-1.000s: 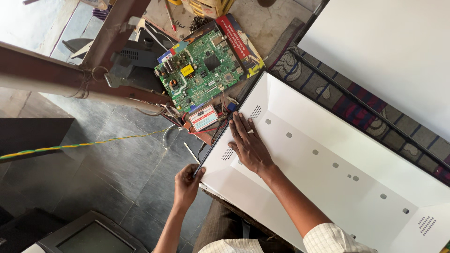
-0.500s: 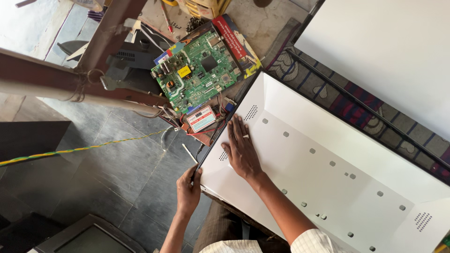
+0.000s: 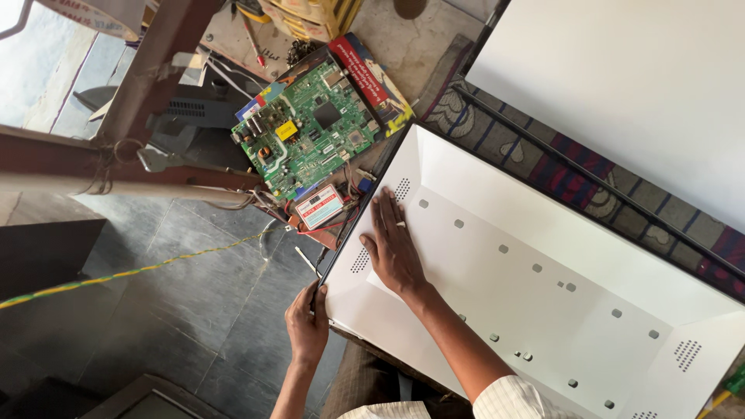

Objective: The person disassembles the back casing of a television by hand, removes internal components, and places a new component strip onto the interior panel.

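From the head camera, a white shallow tray-shaped panel (image 3: 543, 264) is seen lying across the right half of the scene, its long axis running from the near-left corner out toward the far right. The right hand (image 3: 394, 247) is laid flat and released on the panel's inner face, fingers spread and pointed toward the far left corner, nothing gripped. The left hand (image 3: 307, 324) is placed at the panel's near-left edge and is closed around a thin tool (image 3: 308, 265) that sticks out along that edge; whether its tip touches the rim cannot be told. So the panel lies to the right of both hands, with the left hand nearer its rim. Just beyond the corner, a green circuit board (image 3: 310, 128) with a small red-and-white module (image 3: 319, 205) and loose wires is seen. Grey floor tiles (image 3: 178, 310) are visible to the left.
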